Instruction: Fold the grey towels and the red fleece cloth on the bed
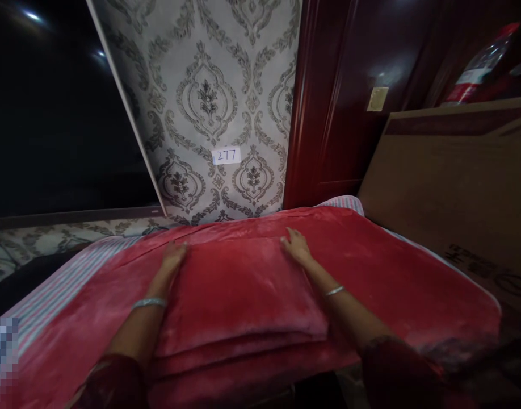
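A red plush blanket, folded into a thick rectangle [243, 289], lies in front of me with its layered folds facing my body. At its far left corner rests my left hand [174, 255], fingers stretched out along the side. My right hand [297, 248] is at the far right corner, its fingers apart and touching the edge. Neither hand appears to grip the cloth. Under the folded blanket spreads more red plush fabric [392, 272], reaching out to both sides. Each wrist wears a bracelet.
Striped cloth [73, 278] shows beneath the red fabric. A large cardboard box [452, 187] stands at the right, with a plastic bottle [477, 71] behind it. The dark screen [64, 113] is at the left. Behind are patterned wallpaper, a paper label [226, 155] reading 277 and a dark red door [341, 102].
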A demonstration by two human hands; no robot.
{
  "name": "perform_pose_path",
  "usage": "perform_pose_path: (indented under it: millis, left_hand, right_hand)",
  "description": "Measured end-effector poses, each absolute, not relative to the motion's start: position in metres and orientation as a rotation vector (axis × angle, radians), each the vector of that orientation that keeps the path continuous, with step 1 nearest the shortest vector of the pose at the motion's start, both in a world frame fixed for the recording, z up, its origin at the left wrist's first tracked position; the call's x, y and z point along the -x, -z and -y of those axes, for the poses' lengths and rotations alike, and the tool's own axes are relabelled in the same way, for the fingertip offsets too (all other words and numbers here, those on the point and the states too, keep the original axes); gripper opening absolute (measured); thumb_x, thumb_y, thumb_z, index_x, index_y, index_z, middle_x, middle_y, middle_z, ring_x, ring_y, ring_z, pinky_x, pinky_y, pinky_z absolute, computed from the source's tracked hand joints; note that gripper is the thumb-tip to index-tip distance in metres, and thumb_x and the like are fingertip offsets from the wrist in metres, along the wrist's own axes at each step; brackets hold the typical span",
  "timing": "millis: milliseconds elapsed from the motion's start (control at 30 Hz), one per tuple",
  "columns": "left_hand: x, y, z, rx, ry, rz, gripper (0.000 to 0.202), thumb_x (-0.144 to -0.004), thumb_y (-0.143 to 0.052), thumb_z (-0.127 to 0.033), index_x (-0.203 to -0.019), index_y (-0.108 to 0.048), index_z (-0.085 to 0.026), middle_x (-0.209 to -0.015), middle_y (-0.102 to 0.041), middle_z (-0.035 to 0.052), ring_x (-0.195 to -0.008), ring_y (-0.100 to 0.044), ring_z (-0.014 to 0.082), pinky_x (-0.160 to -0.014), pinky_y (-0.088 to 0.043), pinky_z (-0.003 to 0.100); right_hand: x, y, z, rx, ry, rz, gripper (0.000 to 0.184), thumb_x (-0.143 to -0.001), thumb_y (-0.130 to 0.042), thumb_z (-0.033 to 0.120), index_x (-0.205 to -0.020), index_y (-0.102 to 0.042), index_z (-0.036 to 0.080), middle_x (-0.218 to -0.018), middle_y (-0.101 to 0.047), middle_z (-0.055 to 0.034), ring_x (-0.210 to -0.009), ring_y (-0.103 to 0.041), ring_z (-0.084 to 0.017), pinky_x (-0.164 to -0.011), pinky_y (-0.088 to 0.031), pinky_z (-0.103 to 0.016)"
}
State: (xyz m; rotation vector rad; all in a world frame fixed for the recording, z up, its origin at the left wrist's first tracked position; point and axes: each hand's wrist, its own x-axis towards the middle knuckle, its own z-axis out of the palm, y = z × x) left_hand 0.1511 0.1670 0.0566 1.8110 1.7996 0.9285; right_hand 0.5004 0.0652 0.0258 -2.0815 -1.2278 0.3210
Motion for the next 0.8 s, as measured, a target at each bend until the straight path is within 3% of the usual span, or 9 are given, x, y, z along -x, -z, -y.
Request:
perform_pose_path:
  millis: [100,233,400,600,700,800]
  left_hand:
    - [-0.158,-0.054,-0.128,-2.115,-0.847,-1.649,0.058,-0.089,-0.051,-0.042,-0.139,-0.053,-0.013,-0.149,-0.050,0.0153,-0.145,-0.036,0.0299,-0.118,-0.030,0.044]
    - [-0.160,-0.013,-0.058,-2.732,-0.572,-1.411,0.065,-0.092,-0.047,-0.051,-0.150,-0.043,-0.022,-0.161,-0.033,0.0121,-0.151,-0.021,0.0335,-0.120,-0.018,0.059]
    - [-0.155,0.028,-0.024,-2.804,-0.323,-1.531,0.062,-0.096,-0.042,-0.051,-0.152,-0.039,-0.027,-0.162,-0.028,0.0121,-0.151,-0.021,0.0348,-0.117,-0.018,0.065]
    - [-0.157,0.013,-0.026,-2.795,-0.296,-1.523,0.060,-0.097,-0.042,-0.048,-0.153,-0.038,-0.027,-0.163,-0.028,0.0098,-0.151,-0.022,0.0316,-0.119,-0.020,0.061]
    - [-0.146,0.008,-0.016,-2.812,-0.350,-1.546,0.055,-0.097,-0.041,-0.043,-0.150,-0.043,-0.026,-0.159,-0.036,0.0099,-0.149,-0.028,0.0296,-0.120,-0.021,0.059]
    - [-0.120,0.015,-0.007,-2.688,-0.500,-1.752,0.053,-0.096,-0.038,-0.039,-0.142,-0.053,-0.019,-0.154,-0.043,0.0149,-0.145,-0.035,0.0340,-0.116,-0.026,0.062]
  right_hand:
    - [-0.470,-0.021,-0.020,1.956,-0.167,1.613,0.066,-0.094,-0.055,0.043,-0.154,-0.038,0.023,-0.161,-0.029,-0.0117,-0.149,-0.025,-0.031,-0.118,-0.026,-0.047]
    - [-0.440,0.009,0.039,1.944,-0.038,1.951,0.067,-0.095,-0.048,0.056,-0.155,-0.035,0.029,-0.164,-0.024,-0.0085,-0.151,-0.017,-0.034,-0.119,-0.018,-0.057]
    - [-0.439,0.034,0.061,2.022,0.007,1.999,0.062,-0.099,-0.043,0.054,-0.156,-0.032,0.032,-0.165,-0.021,-0.0046,-0.152,-0.015,-0.030,-0.120,-0.017,-0.054]
    - [-0.442,0.029,0.055,2.010,0.003,1.996,0.059,-0.100,-0.043,0.052,-0.154,-0.035,0.032,-0.164,-0.024,-0.0044,-0.151,-0.020,-0.029,-0.118,-0.022,-0.053]
    - [-0.451,0.034,0.062,1.985,0.010,1.996,0.056,-0.100,-0.043,0.048,-0.153,-0.040,0.030,-0.161,-0.030,-0.0060,-0.150,-0.023,-0.028,-0.118,-0.025,-0.051]
    - [-0.467,0.047,0.077,2.073,-0.016,1.843,0.054,-0.100,-0.043,0.044,-0.151,-0.044,0.026,-0.160,-0.033,-0.0095,-0.146,-0.032,-0.030,-0.113,-0.033,-0.050]
